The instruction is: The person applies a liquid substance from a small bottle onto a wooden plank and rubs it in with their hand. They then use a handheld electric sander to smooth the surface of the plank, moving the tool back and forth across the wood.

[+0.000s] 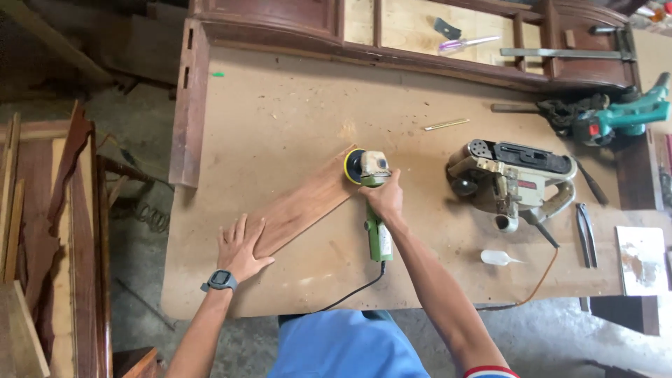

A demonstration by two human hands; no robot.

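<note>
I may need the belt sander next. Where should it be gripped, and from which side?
Probably by the looped rear handle of the belt sander, coming from the right: the loop sticks out at that end, clear of the belt. The right hand is on the grinder.

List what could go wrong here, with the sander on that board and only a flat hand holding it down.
1. The wooden board shows no clamp; only the left hand presses its near end, so it may slide or spin under the green sander in the right hand.
2. The left hand's fingers lie on the board itself and could be reached if it kicks.
3. The sander's black cord hangs over the table edge by the body and could snag.
</note>
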